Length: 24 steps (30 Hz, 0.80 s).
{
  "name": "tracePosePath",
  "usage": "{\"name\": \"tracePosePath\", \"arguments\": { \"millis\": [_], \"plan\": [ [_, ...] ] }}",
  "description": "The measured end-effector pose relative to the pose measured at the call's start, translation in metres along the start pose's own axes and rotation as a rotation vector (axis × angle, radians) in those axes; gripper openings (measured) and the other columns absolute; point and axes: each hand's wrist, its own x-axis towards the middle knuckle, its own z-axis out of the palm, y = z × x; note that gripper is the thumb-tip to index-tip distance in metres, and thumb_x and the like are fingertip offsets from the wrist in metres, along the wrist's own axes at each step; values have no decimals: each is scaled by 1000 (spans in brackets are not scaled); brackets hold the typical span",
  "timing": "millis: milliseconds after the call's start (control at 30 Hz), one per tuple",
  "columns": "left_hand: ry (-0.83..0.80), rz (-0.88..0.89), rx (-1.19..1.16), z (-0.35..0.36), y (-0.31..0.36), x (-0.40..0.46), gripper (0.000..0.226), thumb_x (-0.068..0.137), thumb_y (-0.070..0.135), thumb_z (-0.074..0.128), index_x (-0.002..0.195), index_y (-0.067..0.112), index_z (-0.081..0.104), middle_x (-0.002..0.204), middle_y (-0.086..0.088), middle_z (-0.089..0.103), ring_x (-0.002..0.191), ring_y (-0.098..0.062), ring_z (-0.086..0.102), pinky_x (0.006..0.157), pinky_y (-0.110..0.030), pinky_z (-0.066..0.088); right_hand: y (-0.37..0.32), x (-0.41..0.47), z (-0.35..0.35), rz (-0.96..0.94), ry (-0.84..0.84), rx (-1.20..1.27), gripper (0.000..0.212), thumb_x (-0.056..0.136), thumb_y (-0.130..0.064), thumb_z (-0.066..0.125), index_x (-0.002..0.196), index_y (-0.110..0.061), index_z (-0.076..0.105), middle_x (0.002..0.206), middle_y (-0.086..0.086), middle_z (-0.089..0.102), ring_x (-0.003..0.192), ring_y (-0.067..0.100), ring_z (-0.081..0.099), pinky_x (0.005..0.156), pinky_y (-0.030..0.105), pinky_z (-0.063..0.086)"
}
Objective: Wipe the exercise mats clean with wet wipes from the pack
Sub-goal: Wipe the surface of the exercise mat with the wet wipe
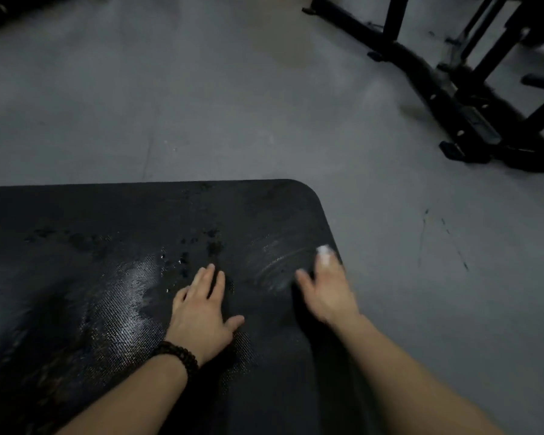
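Nearest, the left hand (201,312), beaded bracelet (178,356) on its wrist, lies flat with fingers spread on the black exercise mat (91,262). The blurred right hand (325,290) presses a white wet wipe (324,254) near the mat's far right corner. Grey floor (201,105) surrounds it; black gym equipment (453,89) stands beyond.

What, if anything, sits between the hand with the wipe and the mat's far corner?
Nothing visible does. The right hand presses the white wipe on the mat near its right edge; the stretch up to the rounded corner is bare, only wet streaks.
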Motion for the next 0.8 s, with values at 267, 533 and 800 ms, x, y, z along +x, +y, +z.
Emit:
{"name": "tracePosePath", "arguments": {
  "millis": [267, 533, 800],
  "plan": [
    [-204, 86, 102, -3, -16, -1, 165, 49, 86, 76, 153, 12, -30, 159, -9, -40, 147, -21, -36, 122, -40, -16, -48, -66, 20, -368, 41, 43, 76, 94, -53, 39, 154, -15, 15, 161, 8, 13, 148, 21, 11, 121, 40, 15],
    [-223, -55, 179, -10, -4, -3, 160, 48, 84, 78, 159, 26, -21, 165, -3, -31, 152, -27, -28, 120, -65, -3, -62, -30, 18, -311, -121, 51, 85, 93, -55, 44, 155, -11, 6, 162, 13, 2, 149, 26, -7, 121, 41, 3],
    [-193, -59, 119, -5, -8, -15, 153, 54, 87, 72, 160, 23, -17, 165, 1, -30, 151, -22, -30, 122, -62, -7, -3, -3, 0, 168, 118, -68, 73, 96, -57, 22, 151, -8, 23, 158, 17, 18, 144, 31, 19, 117, 39, 16]
  ]
}}
